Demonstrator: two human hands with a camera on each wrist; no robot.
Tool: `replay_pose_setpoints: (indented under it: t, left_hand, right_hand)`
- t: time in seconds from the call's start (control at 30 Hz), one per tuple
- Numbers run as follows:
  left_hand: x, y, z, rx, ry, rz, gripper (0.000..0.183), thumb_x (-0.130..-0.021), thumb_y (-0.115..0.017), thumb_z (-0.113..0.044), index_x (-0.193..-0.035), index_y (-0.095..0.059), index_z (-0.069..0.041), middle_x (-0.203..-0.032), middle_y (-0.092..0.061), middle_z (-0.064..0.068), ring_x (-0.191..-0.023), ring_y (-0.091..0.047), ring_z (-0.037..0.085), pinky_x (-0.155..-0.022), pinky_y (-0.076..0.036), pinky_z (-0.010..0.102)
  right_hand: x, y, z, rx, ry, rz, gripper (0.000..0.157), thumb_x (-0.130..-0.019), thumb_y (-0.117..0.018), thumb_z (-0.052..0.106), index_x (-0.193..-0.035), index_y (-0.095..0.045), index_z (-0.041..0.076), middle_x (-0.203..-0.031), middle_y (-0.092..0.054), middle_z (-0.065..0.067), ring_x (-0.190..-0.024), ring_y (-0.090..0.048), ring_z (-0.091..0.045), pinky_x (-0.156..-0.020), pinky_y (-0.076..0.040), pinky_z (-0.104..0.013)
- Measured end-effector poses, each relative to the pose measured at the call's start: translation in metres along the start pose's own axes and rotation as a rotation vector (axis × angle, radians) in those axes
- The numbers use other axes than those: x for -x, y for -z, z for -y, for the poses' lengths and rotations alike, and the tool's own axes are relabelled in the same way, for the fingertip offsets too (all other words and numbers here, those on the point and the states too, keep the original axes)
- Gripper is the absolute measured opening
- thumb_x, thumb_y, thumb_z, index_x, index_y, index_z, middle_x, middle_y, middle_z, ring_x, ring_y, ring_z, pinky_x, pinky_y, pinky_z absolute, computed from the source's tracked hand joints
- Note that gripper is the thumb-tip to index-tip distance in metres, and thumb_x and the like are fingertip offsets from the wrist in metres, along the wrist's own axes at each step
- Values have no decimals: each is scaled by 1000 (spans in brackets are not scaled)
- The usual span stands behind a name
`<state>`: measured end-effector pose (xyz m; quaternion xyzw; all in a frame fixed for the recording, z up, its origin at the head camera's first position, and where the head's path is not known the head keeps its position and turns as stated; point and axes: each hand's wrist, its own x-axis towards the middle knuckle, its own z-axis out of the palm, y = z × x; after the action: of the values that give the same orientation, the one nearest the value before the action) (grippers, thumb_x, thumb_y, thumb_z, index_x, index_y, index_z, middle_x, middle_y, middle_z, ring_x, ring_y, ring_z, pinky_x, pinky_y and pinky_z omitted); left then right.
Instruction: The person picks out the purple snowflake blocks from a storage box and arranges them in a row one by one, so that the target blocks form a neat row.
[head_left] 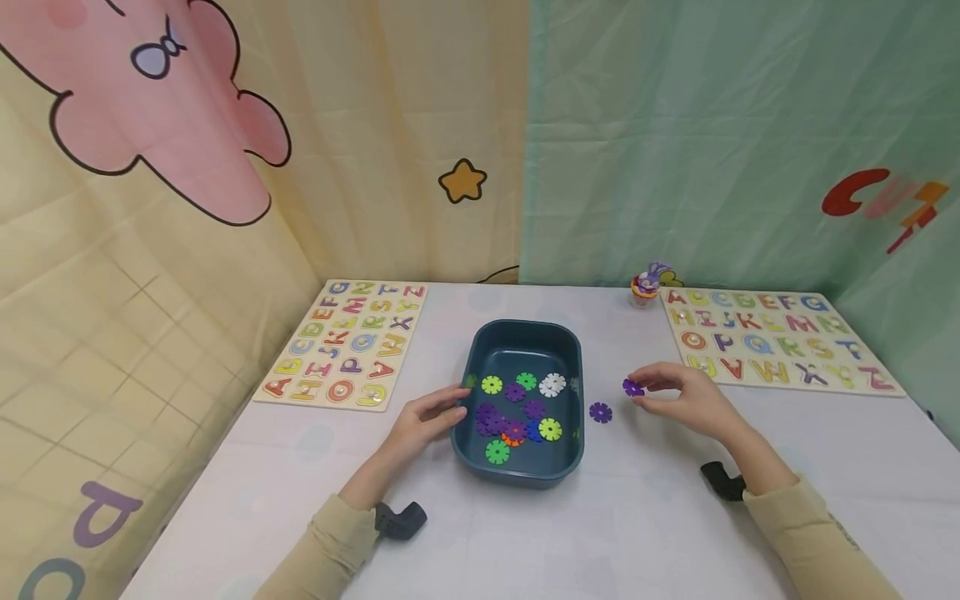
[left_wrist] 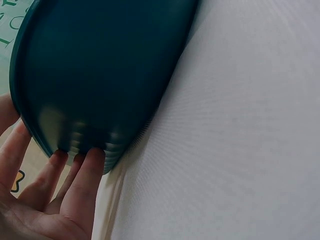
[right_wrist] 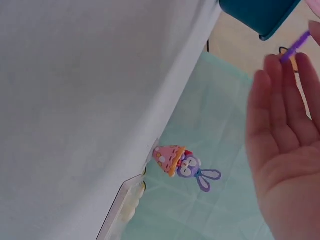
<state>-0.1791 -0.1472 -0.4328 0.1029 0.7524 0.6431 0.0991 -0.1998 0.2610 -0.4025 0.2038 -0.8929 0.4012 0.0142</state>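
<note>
A dark teal plastic tub (head_left: 517,479) holds several slotted plastic discs: purple, green, yellow, white, orange and blue. My left hand (head_left: 423,421) rests against the tub's left side, fingers extended. In the left wrist view, its fingertips (left_wrist: 95,152) touch the tub's wall (left_wrist: 105,75). To the right of the tub, my right hand (head_left: 690,400) pinches a purple slotted disc (head_left: 633,387) between thumb and fingers. The right wrist view has this disc (right_wrist: 296,46) edge-on at the fingertips. Another purple slotted disc (head_left: 601,412) lies on the table between tub and right hand.
Wooden alphabet boards lie at the back left (head_left: 341,346) and back right (head_left: 780,337) of the white table (head_left: 540,550). Beside the right board stands a small rabbit figure (head_left: 647,286) in a cup. Printed curtains (head_left: 637,150) hang behind. Dark curved pieces (head_left: 401,521) sit at both wrists.
</note>
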Motion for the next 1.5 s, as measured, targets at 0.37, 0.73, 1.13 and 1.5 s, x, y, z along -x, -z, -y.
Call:
replay_pose_setpoints:
  t: [0.37, 0.73, 1.13, 1.5]
  left_hand:
    - [1, -1, 0, 13, 4, 11, 44, -87, -68, -30, -127, -60, -13, -143, -43, 3, -129, -43, 25, -94, -48, 34]
    - [0, 1, 1, 19, 19, 17, 44, -88, -67, -28, -128, -59, -11, -144, -42, 2, -129, -43, 25, -93, -48, 34]
    - [-1, 1, 2, 5, 25, 20, 45, -89, -66, -27, -130, -57, -11, -145, -41, 3, -129, -42, 26, -93, -48, 35]
    - [0, 1, 0, 31, -5, 33, 48, -87, -68, -29, -129, -58, -8, -143, -43, 4, -129, -43, 26, -94, -48, 33]
  right_hand:
    - [2, -1, -13, -55, -5, 121, 35, -81, -74, 16, -112, -65, 3, -107, -66, -9, -96, -61, -19, -82, -53, -25]
    - [2, -1, -21, 8, -46, 144, 34, -79, -76, 19, -109, -67, 6, -105, -67, -8, -94, -63, -21, -81, -53, -26]
    - [3, -6, -25, 89, -34, 164, 31, -79, -76, 24, -107, -68, 10, -104, -67, -3, -95, -63, -19, -83, -53, -28]
    - [3, -8, -23, 136, -24, 170, 31, -79, -76, 23, -106, -69, 11, -103, -67, 0, -94, -62, -16, -83, -52, -31]
